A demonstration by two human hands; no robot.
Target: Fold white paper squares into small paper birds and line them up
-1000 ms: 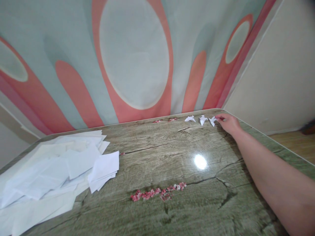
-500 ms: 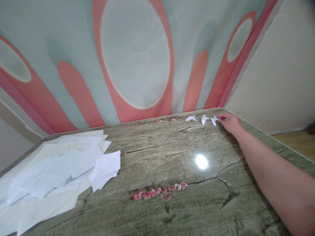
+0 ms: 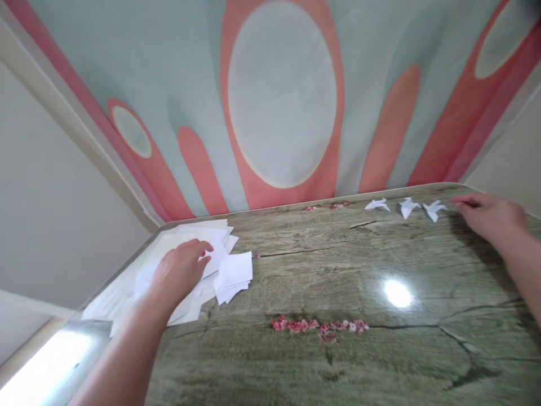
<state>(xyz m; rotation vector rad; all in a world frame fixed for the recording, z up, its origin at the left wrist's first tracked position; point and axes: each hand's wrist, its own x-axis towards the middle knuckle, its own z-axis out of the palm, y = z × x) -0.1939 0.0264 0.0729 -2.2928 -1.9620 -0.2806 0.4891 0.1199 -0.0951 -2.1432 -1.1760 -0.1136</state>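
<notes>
My left hand (image 3: 181,268) is over a spread of white paper sheets (image 3: 169,243), thumb and fingers parted and curved, with nothing visible between them. Just right of it is a small stack of square paper pieces (image 3: 236,270). At the table's far right, my right hand (image 3: 492,217) is just beside the rightmost folded paper bird (image 3: 433,210), with a slim gap between fingertips and wing. It holds nothing, its fingers loosely bent. Two more paper birds, one in the middle (image 3: 408,207) and one on the left (image 3: 377,204), complete a row along the back edge.
The wood-patterned table (image 3: 304,287) has printed pink blossoms (image 3: 321,327) and a bright light reflection. Behind its back edge hangs a grey and coral patterned backdrop (image 3: 283,96). Pale walls stand on both sides.
My right hand has let go of the rightmost paper bird and drawn slightly away to the right. My left hand has come into view over the sheets. The view has swung left.
</notes>
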